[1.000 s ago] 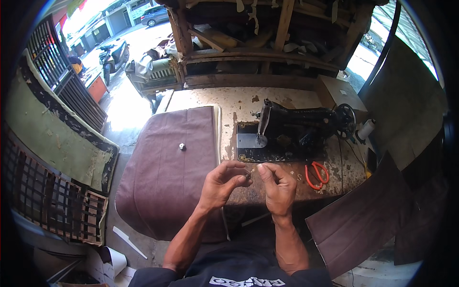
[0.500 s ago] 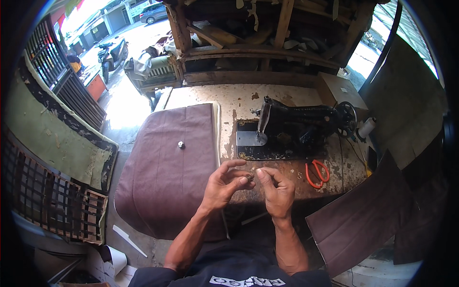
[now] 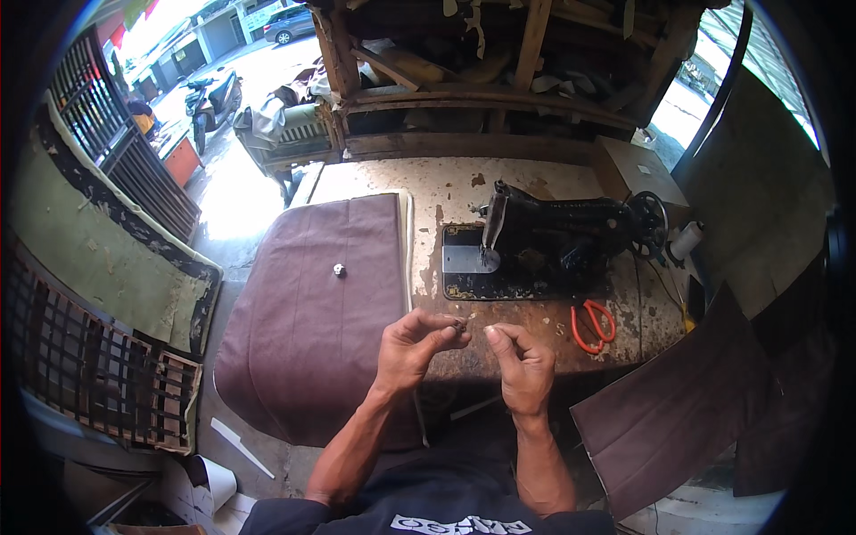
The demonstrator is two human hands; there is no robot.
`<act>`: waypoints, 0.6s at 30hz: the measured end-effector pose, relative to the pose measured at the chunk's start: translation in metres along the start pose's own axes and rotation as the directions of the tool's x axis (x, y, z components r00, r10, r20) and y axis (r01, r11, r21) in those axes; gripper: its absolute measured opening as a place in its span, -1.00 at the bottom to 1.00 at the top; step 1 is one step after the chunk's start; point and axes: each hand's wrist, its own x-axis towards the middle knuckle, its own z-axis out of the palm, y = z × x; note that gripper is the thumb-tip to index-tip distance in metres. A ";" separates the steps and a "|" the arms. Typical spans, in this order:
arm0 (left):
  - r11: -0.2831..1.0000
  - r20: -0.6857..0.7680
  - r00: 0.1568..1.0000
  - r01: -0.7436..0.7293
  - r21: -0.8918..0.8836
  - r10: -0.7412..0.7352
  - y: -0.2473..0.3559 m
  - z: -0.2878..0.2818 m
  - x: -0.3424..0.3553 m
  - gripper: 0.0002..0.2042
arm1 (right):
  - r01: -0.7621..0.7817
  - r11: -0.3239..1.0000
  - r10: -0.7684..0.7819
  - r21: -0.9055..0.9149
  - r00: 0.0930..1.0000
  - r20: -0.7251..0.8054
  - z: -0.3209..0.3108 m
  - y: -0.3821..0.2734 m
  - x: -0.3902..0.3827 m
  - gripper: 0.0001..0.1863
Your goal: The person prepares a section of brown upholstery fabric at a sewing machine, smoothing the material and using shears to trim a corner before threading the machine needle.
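The left hand is half curled, its thumb and forefinger clamped on a small dark thing that juts a little past the fingertips; its exact kind is too small to tell. The right hand is just beside it, thumb and forefinger tips pressed together and the other fingers folded in. Whether anything thin lies in that pinch cannot be made out. A gap parts the two hands, and both are raised over the near edge of the worn counter.

Ahead of them on the counter stands a black sewing machine, with an orange-handled tool to the right of the hands. On the left, a brown padded panel lies partly over the counter's edge, bearing a small shiny metal piece, which neither hand touches.
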 end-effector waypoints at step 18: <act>0.976 0.028 0.976 0.213 0.041 -0.214 -0.001 -0.008 -0.003 -0.88 | -0.198 0.980 0.197 -0.024 0.942 0.273 -0.007 0.039 0.001 -0.76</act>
